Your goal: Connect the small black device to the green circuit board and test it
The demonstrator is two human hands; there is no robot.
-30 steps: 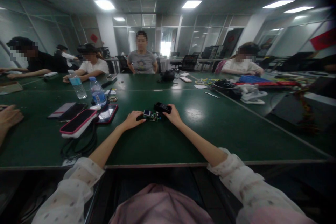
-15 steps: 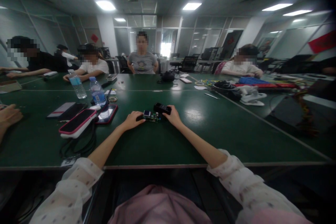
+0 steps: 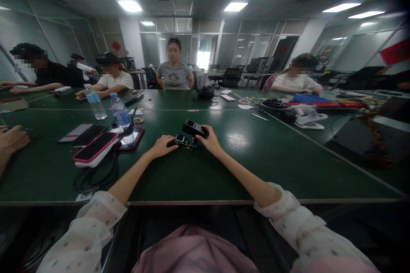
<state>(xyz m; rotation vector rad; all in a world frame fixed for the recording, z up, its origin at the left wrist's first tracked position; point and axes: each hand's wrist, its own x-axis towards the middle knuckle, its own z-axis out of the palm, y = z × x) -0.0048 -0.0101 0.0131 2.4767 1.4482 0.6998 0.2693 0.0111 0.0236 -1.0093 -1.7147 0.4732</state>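
Observation:
A green circuit board [image 3: 187,145] with a small screen at its left end is on or just above the green table. My left hand [image 3: 162,146] is closed on the board's left end, thumb along the near side and fingers behind. My right hand [image 3: 209,139] grips the right end of a black plastic casing [image 3: 193,127], which has a rectangular opening in its face. The casing is tilted, above and behind the board; whether the two touch is hard to make out.
Left of my hands lie a pink-edged phone [image 3: 96,147], another phone [image 3: 132,138], a dark wallet-like case [image 3: 78,133] and black cables. Two water bottles [image 3: 120,113] stand behind them. A pen [image 3: 259,117] lies at right. Another person's hand [image 3: 14,140] rests at far left.
My right hand has turned the black casing, so its left end is higher and further left, and its face shows more. The left hand and the circuit board have hardly moved.

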